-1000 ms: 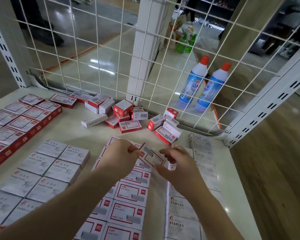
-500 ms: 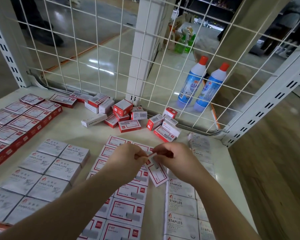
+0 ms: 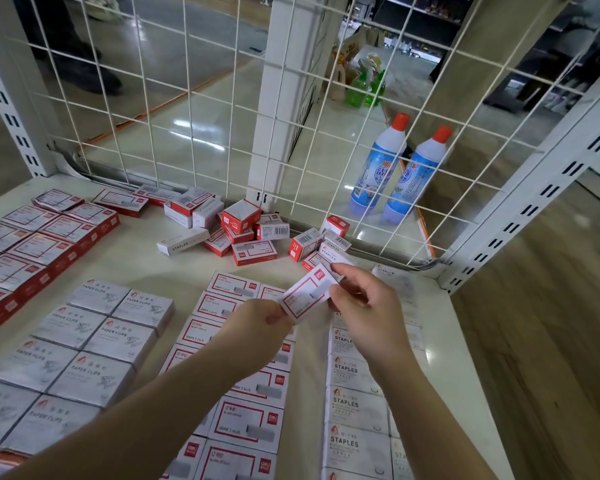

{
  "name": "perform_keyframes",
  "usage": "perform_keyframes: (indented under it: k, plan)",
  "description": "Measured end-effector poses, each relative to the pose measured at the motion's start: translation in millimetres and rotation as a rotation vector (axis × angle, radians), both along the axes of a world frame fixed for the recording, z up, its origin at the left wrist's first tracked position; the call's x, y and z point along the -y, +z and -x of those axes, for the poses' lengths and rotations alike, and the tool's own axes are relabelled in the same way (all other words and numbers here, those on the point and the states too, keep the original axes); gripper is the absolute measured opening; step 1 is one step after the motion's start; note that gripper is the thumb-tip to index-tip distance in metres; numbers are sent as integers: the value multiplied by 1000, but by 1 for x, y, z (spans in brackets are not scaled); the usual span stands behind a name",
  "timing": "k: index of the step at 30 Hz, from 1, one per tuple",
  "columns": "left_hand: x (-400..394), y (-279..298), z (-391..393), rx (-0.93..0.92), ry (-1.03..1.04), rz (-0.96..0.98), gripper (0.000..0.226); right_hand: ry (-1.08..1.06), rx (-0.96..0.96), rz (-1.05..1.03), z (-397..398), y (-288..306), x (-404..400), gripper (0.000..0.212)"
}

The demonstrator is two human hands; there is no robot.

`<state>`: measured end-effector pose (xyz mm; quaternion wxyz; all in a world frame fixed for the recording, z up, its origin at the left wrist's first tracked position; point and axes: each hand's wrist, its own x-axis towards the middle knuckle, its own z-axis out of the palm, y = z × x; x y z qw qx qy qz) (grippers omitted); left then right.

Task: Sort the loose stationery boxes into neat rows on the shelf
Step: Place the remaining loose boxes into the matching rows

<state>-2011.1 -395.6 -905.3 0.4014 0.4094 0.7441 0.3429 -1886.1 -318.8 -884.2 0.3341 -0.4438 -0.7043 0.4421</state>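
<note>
Pinching one red-bordered box (image 3: 307,293), both hands' fingers (image 3: 340,271) hover before the loose pile (image 3: 243,230).

The red-framed box rows (image 3: 243,420) are partly covered by the left forearm (image 3: 146,410). The paper clip boxes (image 3: 84,344) are cut off at the left edge. Small print is unreadable.

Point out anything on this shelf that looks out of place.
The loose boxes heaped against the wire mesh lie jumbled at odd angles, unlike the neat rows in front. Both hands hold one red-bordered box tilted above those rows.
</note>
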Motion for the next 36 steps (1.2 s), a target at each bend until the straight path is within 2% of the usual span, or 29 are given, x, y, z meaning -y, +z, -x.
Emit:
perform_keyframes:
  k: [7,14,25,31,36]
  plan:
    - [2,9,7,57,188,-91,30,178,95,-2,-4,-6,3,48]
    - [11,11,15,65,181,-102,15,243,219,13,-11,-19,1,49]
    - [13,2,20,-88,160,-99,22,279,315,-132,-8,-18,10,34]
    - [14,3,21,-66,155,-97,21,271,330,-139,-9,-19,7,41]
    - [14,4,19,-39,136,-88,13,299,331,-180,-11,-15,6,38]
